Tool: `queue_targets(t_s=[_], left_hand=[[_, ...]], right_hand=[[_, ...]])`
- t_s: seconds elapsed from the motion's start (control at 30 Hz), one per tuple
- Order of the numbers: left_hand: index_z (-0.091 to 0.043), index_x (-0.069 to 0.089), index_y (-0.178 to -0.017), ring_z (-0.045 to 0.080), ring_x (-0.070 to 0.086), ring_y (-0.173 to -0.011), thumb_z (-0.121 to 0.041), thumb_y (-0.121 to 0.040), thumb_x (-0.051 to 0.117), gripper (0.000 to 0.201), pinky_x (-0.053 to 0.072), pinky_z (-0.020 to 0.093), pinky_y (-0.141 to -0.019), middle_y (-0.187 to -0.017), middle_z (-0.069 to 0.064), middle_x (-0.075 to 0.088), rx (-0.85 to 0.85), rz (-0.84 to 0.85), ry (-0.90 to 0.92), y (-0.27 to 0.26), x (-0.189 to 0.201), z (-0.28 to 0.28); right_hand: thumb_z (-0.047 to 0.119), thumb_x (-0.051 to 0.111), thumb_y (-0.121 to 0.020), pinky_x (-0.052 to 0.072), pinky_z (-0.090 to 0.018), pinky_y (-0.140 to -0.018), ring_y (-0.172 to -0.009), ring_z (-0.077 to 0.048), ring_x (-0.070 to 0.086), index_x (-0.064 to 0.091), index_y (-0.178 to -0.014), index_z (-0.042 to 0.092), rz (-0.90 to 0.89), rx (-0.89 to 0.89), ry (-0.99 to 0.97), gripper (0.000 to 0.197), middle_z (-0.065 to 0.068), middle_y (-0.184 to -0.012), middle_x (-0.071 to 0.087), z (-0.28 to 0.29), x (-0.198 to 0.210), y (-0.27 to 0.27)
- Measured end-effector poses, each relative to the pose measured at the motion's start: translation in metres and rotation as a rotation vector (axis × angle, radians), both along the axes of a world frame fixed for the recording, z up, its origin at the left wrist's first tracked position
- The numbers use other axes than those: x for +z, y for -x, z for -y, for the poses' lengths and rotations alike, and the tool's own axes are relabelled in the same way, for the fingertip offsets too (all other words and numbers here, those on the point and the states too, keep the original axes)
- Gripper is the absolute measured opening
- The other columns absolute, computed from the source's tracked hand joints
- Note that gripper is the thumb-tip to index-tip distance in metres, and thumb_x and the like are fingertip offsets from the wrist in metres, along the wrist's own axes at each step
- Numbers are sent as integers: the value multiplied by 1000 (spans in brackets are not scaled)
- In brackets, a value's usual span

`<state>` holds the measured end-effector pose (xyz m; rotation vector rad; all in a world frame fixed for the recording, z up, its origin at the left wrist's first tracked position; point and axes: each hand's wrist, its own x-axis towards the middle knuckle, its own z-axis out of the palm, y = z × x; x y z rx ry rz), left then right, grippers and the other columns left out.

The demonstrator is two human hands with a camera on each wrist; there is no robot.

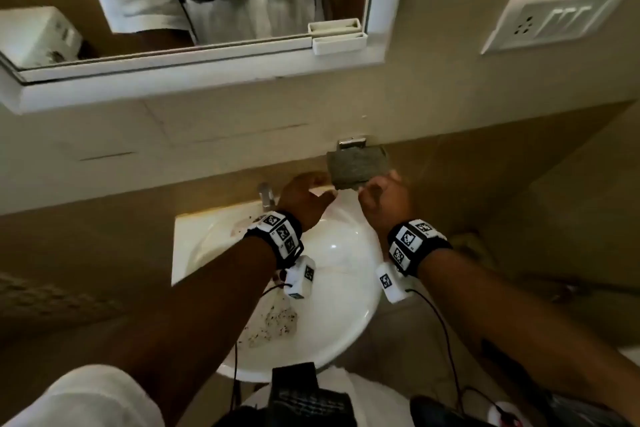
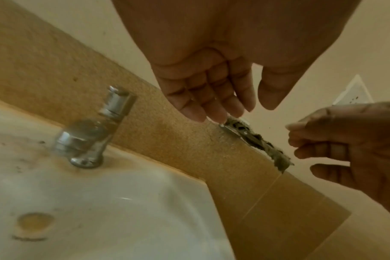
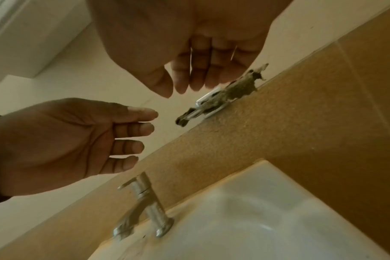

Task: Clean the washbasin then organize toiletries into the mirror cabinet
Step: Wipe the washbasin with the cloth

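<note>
The white washbasin (image 1: pixel 332 288) has dark specks of dirt (image 1: pixel 273 322) near its front and around the chrome tap (image 1: pixel 266 194). A grey-green scrub pad (image 1: pixel 358 166) lies on a small metal holder (image 1: pixel 351 142) fixed to the wall behind the basin. My left hand (image 1: pixel 308 196) reaches up just left of the pad with straight fingers (image 2: pixel 211 109) and holds nothing. My right hand (image 1: pixel 381 196) is at the pad's lower right corner, fingers (image 3: pixel 189 79) loosely bent and empty. Whether they touch the pad I cannot tell. The mirror cabinet (image 1: pixel 207 73) hangs above, door closed.
A white switch plate (image 1: pixel 554 17) sits on the wall at upper right. A small white tray (image 1: pixel 337 42) is clipped to the mirror frame's lower right. Tan tiled wall (image 2: pixel 189 149) runs behind the basin. The tap (image 3: pixel 145 202) stands left of both hands.
</note>
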<state>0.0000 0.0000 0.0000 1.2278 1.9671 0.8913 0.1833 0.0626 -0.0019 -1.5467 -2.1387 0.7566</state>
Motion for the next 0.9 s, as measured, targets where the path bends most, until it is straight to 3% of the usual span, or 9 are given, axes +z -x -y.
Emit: queue_targets(t_s=[0.13,0.27,0.33,0.43,0.53,0.63,0.7,0.8,0.9], left_hand=[[-28,23,-156,14,49,-117,-46,-84,76,91,43,35,-103,-130,-3,50,96,161,-19,-1,-1,-22],[-21,57,-135,32,69,-105,-70,-69,71,84,57,49,-93,-118,7,72,192,339,98,-7,-24,-50],[-20,70,-114,29,72,-96,-68,-66,73,68,59,42,-89,-105,2,76,233,332,120,-8,-27,-58],[-19,70,-98,12,68,-85,-31,-83,77,20,49,19,-72,-93,-5,73,269,238,56,-12,-10,-55],[-23,66,-92,3,61,-73,-22,-86,75,11,40,6,-59,-84,-9,66,283,211,-21,-18,2,-52],[-23,63,-86,12,63,-80,-16,-85,74,13,50,19,-76,-86,-6,67,258,238,-89,-22,10,-45],[-22,62,-82,22,65,-85,-9,-85,69,15,52,29,-77,-89,0,68,240,319,-159,-22,13,-36],[-16,61,-87,33,64,-90,-4,-89,50,16,57,43,-76,-93,13,66,261,644,-229,-24,19,-18],[-16,58,-96,29,62,-86,-8,-97,36,23,54,41,-74,-95,15,63,334,939,-247,-27,28,4]], right_hand=[[50,58,-86,25,-45,-102,-130,-27,38,67,-110,30,132,-228,-119,32,1,-139,47,-16,9,1],[59,52,-88,29,-48,-98,-133,-32,45,42,-142,35,173,-265,100,60,0,-138,57,-28,0,3],[57,54,-88,27,-42,-87,-116,-27,59,53,-127,38,86,-267,133,43,7,-119,69,-32,0,4],[47,62,-88,22,-34,-84,-105,-22,60,62,-102,40,50,-288,126,16,12,-102,69,-34,8,5],[41,73,-84,33,-33,-90,-112,-26,57,58,-82,38,31,-312,123,15,6,-117,61,-37,10,3],[33,77,-79,44,-36,-99,-113,-24,55,53,-66,35,-55,-248,7,27,1,-127,52,-37,9,0],[25,76,-82,42,-25,-96,-111,-19,53,56,-73,28,-132,-195,-37,22,-4,-128,50,-27,13,-1],[18,76,-81,43,-23,-88,-103,-16,52,61,-80,14,-274,-158,-48,16,1,-118,52,-6,12,-1],[14,76,-80,55,-37,-80,-91,-24,62,61,-83,17,-531,-89,105,15,1,-101,63,19,5,2]])
